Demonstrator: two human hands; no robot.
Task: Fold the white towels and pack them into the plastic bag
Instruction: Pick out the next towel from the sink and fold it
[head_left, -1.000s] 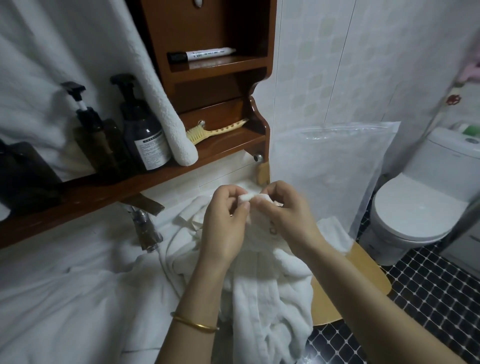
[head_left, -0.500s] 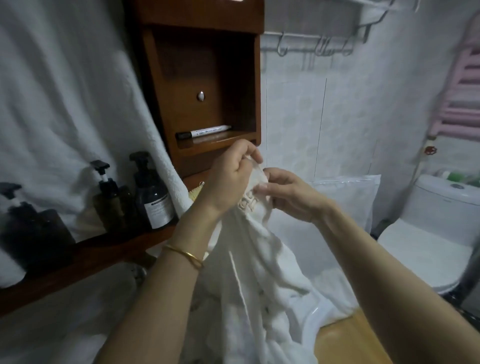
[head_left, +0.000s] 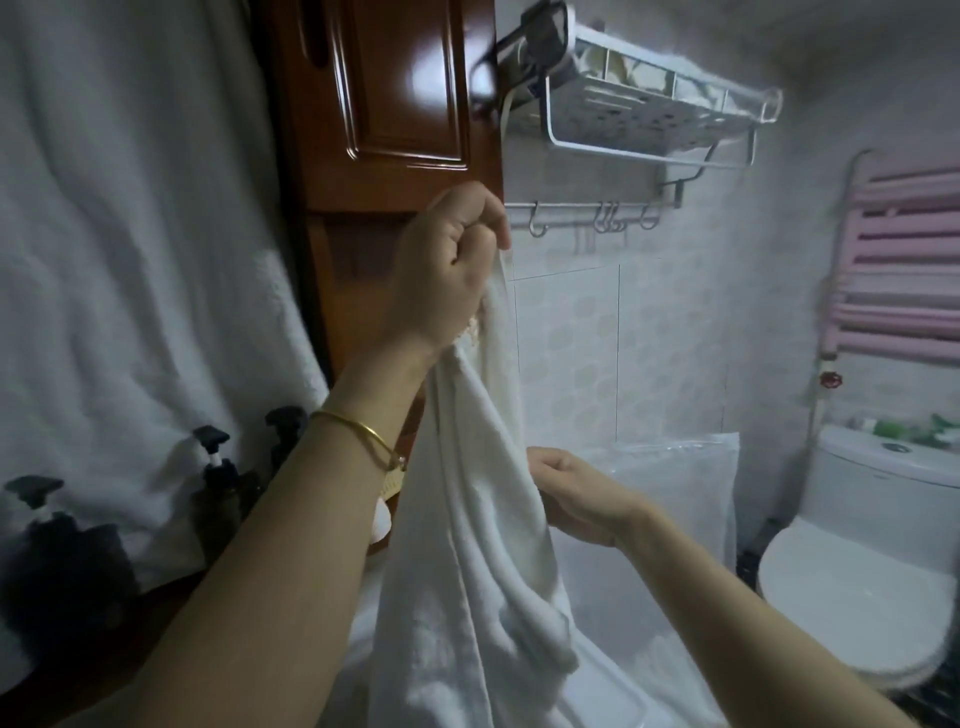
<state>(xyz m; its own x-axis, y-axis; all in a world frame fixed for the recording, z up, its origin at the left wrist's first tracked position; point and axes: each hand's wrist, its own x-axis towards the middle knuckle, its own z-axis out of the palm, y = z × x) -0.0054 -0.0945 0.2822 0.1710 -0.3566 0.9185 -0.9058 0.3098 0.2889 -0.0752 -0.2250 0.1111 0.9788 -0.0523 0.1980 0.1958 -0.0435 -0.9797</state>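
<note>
A white towel (head_left: 467, 545) hangs in a long drape from my left hand (head_left: 447, 270), which is raised in front of the wooden cabinet and grips the towel's top corner in a closed fist. Lower down, my right hand (head_left: 576, 499) holds the towel's right edge, its fingertips hidden behind the cloth. The clear plastic bag (head_left: 696, 483) stands upright against the tiled wall behind my right hand, partly covered by it and the towel.
A large white towel (head_left: 130, 260) hangs on the left above dark pump bottles (head_left: 218, 483) on a wooden shelf. A wooden cabinet (head_left: 395, 104), a white wall rack (head_left: 649, 114) with hooks, a pink rail (head_left: 904, 265) and a toilet (head_left: 862, 577) surround the spot.
My left hand has lifted the towel corner up high in front of the cabinet. My right hand has slid down along the towel's edge. The view has tilted upward.
</note>
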